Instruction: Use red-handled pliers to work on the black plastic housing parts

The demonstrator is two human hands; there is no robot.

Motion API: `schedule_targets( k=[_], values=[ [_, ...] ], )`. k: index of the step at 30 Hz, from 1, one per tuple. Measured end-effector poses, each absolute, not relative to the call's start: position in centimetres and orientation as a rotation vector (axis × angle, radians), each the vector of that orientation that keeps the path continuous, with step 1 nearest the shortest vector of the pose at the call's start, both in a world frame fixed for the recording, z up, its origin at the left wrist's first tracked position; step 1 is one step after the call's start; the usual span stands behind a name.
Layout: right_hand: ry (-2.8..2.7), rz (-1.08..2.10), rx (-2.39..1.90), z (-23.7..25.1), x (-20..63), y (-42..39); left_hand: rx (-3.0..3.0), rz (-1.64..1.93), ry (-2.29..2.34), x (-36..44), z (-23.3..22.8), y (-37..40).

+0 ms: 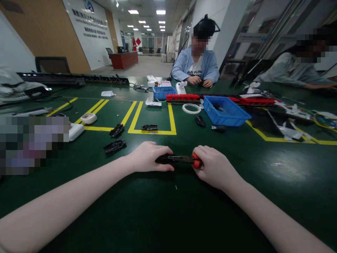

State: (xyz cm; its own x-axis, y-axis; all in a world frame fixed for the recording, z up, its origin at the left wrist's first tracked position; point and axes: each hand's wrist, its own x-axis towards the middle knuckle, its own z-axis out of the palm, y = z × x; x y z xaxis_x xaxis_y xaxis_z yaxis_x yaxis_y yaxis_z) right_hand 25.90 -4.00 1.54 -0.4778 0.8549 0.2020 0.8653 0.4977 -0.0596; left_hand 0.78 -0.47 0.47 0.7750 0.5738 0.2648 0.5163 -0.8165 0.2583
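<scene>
My right hand [210, 163] is closed around the red handles of a pair of pliers [184, 159], whose dark jaws point left. In my left hand [151, 157] a small black plastic part [163, 159] is gripped between thumb and fingers, and the plier tips meet it. Whether the jaws bite on the part or only touch it, I cannot tell. Similar black parts lie beyond my left hand: one dark shell [115, 146], another [117, 130] behind it, and a third [149, 127] on the yellow tape. A thin sliver [176, 187] rests on the table below the pliers.
A blue bin [226, 114] stands right of centre, with a black-handled tool [219, 128] and a black piece [200, 121] before it. Near it lies a white ring [191, 109]. A red strip [181, 97] crosses behind. A co-worker [196, 66] sits opposite, another person [297, 66] at right.
</scene>
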Motion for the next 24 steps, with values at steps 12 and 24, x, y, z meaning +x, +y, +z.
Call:
schedule_targets(
  k=[12, 24],
  values=[
    [-2.491, 0.020, -1.487, 1.05, 25.75, -3.82, 2.861, 0.697, 0.717, 0.72, 0.39, -0.23],
    [-2.438, 0.104, -1.488, 1.18, 25.58, -3.95, 2.837, 0.645, 0.828, 0.71, 0.43, -0.34]
  ],
)
